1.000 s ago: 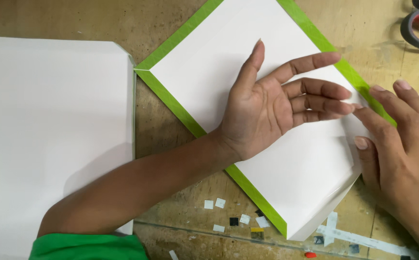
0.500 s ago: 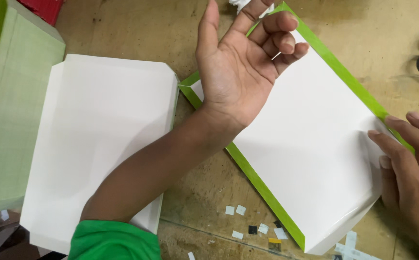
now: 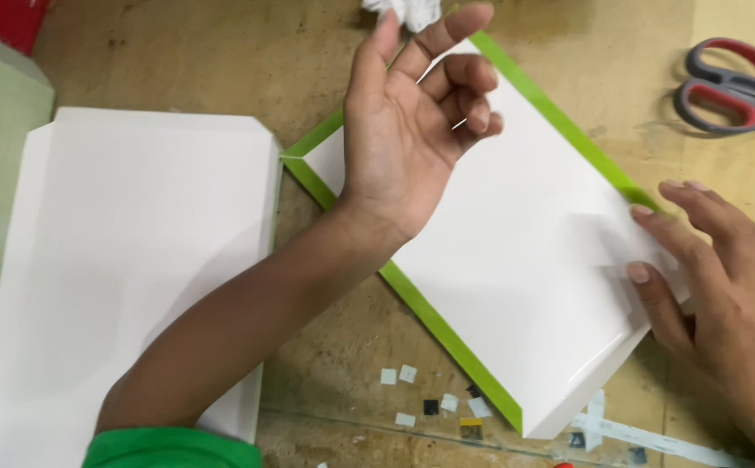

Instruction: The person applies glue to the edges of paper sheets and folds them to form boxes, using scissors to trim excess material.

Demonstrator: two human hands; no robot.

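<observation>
White card sheet w/ green edging point(image 3: 516, 260) is laid diagonally on wooden table point(image 3: 325, 61), centre-right. Right edge is pressed flat by right hand point(image 3: 707, 277), fingers spread, nothing gripped. Left hand point(image 3: 403, 139) is held above sheet, fingers loosely curled, empty. Plain white sheet point(image 3: 135, 277) is seen at left; scissors point(image 3: 728, 87) top right.

Scuffed wooden tabletop point(image 3: 221, 52), paper scraps point(image 3: 408, 374), scissors point(image 3: 728, 82) at edge
</observation>
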